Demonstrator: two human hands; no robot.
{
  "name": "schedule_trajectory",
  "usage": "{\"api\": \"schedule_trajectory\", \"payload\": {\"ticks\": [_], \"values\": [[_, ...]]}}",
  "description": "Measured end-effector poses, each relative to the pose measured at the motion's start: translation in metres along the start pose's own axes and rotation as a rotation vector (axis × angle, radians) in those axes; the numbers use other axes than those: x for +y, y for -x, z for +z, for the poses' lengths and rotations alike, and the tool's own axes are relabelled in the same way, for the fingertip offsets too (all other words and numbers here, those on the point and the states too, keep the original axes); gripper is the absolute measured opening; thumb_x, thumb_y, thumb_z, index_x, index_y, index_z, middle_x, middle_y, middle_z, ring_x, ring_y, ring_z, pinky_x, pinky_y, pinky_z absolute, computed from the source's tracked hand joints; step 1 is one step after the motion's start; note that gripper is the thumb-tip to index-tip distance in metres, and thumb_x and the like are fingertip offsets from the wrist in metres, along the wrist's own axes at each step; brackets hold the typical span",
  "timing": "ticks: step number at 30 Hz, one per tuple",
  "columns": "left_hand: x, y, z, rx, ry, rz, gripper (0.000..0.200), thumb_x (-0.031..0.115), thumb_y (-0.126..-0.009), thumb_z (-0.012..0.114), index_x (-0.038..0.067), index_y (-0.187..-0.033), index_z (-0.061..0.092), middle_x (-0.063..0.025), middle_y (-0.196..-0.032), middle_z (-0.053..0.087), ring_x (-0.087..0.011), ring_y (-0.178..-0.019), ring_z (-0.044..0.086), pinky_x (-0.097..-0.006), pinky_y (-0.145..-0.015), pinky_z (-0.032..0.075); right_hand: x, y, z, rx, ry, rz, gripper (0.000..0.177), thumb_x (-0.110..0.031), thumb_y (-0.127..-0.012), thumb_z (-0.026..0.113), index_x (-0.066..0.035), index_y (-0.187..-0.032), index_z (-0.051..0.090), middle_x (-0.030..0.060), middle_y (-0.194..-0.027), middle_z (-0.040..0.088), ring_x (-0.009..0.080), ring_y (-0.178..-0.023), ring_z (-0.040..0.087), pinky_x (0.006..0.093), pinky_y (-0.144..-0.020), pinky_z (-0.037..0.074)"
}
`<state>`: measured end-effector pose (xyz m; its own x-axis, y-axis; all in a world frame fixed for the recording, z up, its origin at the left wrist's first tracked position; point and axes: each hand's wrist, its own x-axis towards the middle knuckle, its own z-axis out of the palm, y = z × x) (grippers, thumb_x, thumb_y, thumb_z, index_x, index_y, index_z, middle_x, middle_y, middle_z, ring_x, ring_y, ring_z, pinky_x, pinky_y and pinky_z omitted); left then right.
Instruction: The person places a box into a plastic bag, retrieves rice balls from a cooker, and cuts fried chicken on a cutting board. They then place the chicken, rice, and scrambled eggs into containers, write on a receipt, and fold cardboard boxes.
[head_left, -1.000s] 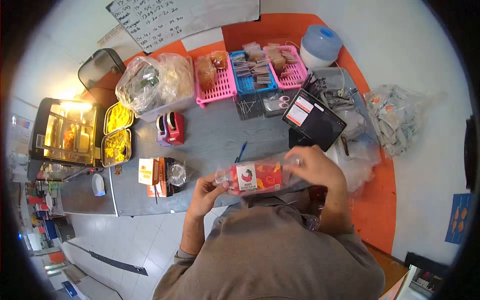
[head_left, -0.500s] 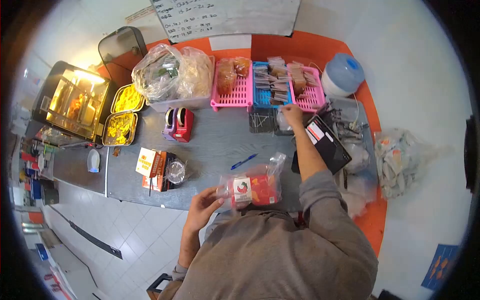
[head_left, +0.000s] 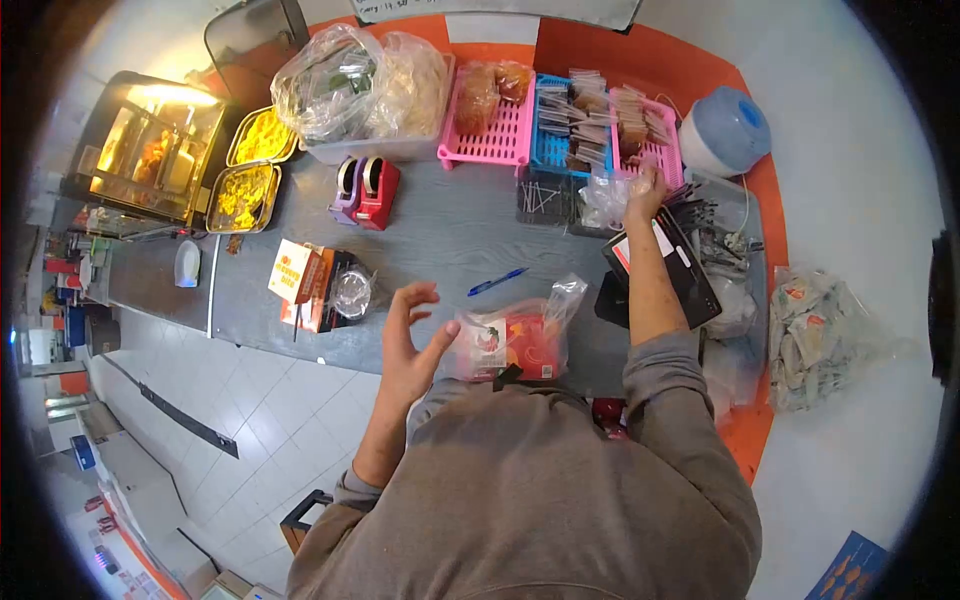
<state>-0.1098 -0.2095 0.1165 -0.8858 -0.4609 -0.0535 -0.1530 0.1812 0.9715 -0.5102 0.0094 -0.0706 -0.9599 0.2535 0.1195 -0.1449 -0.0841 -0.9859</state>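
Note:
My left hand (head_left: 412, 345) is open beside the left edge of a clear plastic bag, thumb and fingers apart. Inside that bag (head_left: 490, 345) is a red package with a white label; it lies at the table's front edge against the grey-brown top. My right hand (head_left: 645, 198) reaches over a black device (head_left: 685, 275) to the front of the right pink basket (head_left: 665, 158). Its fingers are closed, and what they hold is too small to make out. Crumpled clear plastic (head_left: 603, 203) sits just left of it in a black organizer (head_left: 547, 197).
A blue basket (head_left: 545, 150) holds several small packets. Behind the table's middle stand a pink basket (head_left: 495, 150) and a bag-filled tub (head_left: 385, 150). Tape dispensers (head_left: 375, 195), a blue pen (head_left: 497, 282) and boxes (head_left: 300, 280) lie nearer. A water jug (head_left: 728, 130) stands right.
My right hand has moved from the black organizer toward the right pink basket. My left hand has come off the bag's edge and its fingers have spread. The head view has shifted.

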Motion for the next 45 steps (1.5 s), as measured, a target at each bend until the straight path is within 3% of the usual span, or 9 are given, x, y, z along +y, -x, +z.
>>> {"api": "schedule_trajectory", "payload": {"ticks": [4, 8, 13, 17, 19, 29, 36, 41, 45], "values": [[0.023, -0.012, 0.005, -0.019, -0.211, 0.218, 0.044, 0.017, -0.075, 0.072, 0.003, -0.113, 0.055, -0.0104, -0.111, 0.056, -0.0223, -0.107, 0.053, -0.0362, -0.088, 0.042, 0.037, -0.011, -0.009, -0.157, 0.23, -0.009, 0.028, -0.026, -0.092, 0.055, -0.001, -0.099, 0.065, 0.0072, -0.095, 0.064, 0.0152, -0.087, 0.058, 0.0279, -0.078, 0.044], [0.038, -0.021, 0.012, -0.145, -0.249, 0.355, 0.037, 0.016, -0.075, 0.072, 0.002, -0.107, 0.059, -0.0127, -0.108, 0.058, -0.0252, -0.103, 0.055, -0.0353, -0.086, 0.043, -0.015, 0.003, -0.002, -0.113, -0.254, 0.119, 0.03, -0.026, -0.093, 0.057, -0.007, -0.116, 0.058, 0.0043, -0.101, 0.064, 0.0156, -0.088, 0.061, 0.0232, -0.066, 0.045], [0.05, -0.047, 0.024, -0.19, -0.199, 0.417, 0.037, 0.016, -0.077, 0.071, 0.003, -0.109, 0.058, -0.0128, -0.109, 0.058, -0.025, -0.101, 0.056, -0.0347, -0.085, 0.044, -0.123, 0.028, -0.021, -0.213, -0.458, 0.405, 0.034, -0.033, -0.097, 0.048, -0.014, -0.124, 0.045, 0.0084, -0.111, 0.06, 0.0286, -0.103, 0.059, 0.0537, -0.085, 0.043], [0.041, -0.123, 0.082, -0.318, -0.137, 0.399, 0.058, 0.032, -0.084, 0.07, 0.001, -0.127, 0.047, -0.0124, -0.12, 0.057, -0.0242, -0.11, 0.054, -0.0338, -0.087, 0.045, -0.166, 0.041, -0.033, -0.291, -0.602, 0.534, 0.033, -0.034, -0.096, 0.05, -0.013, -0.122, 0.047, 0.0097, -0.113, 0.058, 0.0303, -0.107, 0.057, 0.0572, -0.086, 0.042], [0.035, -0.176, 0.119, -0.492, 0.258, -0.102, 0.067, 0.034, -0.082, 0.072, 0.003, -0.133, 0.043, -0.0125, -0.128, 0.054, -0.0255, -0.115, 0.052, -0.0365, -0.089, 0.045, -0.172, 0.052, -0.039, -0.421, -0.631, 0.564, 0.034, -0.035, -0.096, 0.05, -0.012, -0.122, 0.047, 0.0105, -0.117, 0.056, 0.0299, -0.11, 0.055, 0.0558, -0.086, 0.043], [0.035, -0.167, 0.152, -0.854, 1.152, -0.364, 0.06, 0.025, -0.091, 0.043, 0.018, -0.148, 0.024, -0.0124, -0.138, 0.045, -0.0319, -0.12, 0.051, -0.0488, -0.098, 0.045, -0.217, 0.119, -0.057, -0.288, -0.841, 0.256, 0.038, -0.043, -0.096, 0.047, -0.013, -0.12, 0.051, 0.009, -0.124, 0.054, 0.0292, -0.112, 0.054, 0.0513, -0.091, 0.045], [0.056, -0.126, 0.13, -0.689, 1.098, -0.138, 0.069, 0.006, -0.083, 0.048, 0.013, -0.148, 0.023, -0.0135, -0.141, 0.04, -0.028, -0.125, 0.047, -0.0434, -0.101, 0.045, -0.255, 0.141, -0.053, -0.518, -1.02, 0.191, 0.064, -0.053, -0.093, 0.047, -0.015, -0.142, 0.028, 0.012, -0.137, 0.045, 0.029, -0.121, 0.048, 0.0432, -0.1, 0.042], [0.045, -0.12, 0.128, -0.399, 0.971, -0.044, 0.048, 0.012, -0.09, 0.059, 0.007, -0.134, 0.041, -0.009, -0.122, 0.056, -0.0205, -0.106, 0.059, -0.0346, -0.084, 0.053, -0.227, 0.144, -0.045, -0.413, -0.002, -0.143, 0.029, -0.008, -0.089, 0.062, -0.002, -0.116, 0.054, 0.0079, -0.107, 0.061, 0.0116, -0.093, 0.057, 0.0255, -0.084, 0.045], [0.015, -0.117, 0.121, -0.281, 1.11, -0.165, 0.036, 0.017, -0.091, 0.057, 0.01, -0.125, 0.049, -0.0083, -0.114, 0.061, -0.0192, -0.099, 0.062, -0.0315, -0.073, 0.054, -0.224, 0.123, -0.043, -0.123, -0.361, 0.167, 0.011, -0.007, -0.09, 0.056, -0.003, -0.099, 0.061, 0.0078, -0.1, 0.06, 0.0163, -0.082, 0.06, 0.0291, -0.077, 0.049]]}}
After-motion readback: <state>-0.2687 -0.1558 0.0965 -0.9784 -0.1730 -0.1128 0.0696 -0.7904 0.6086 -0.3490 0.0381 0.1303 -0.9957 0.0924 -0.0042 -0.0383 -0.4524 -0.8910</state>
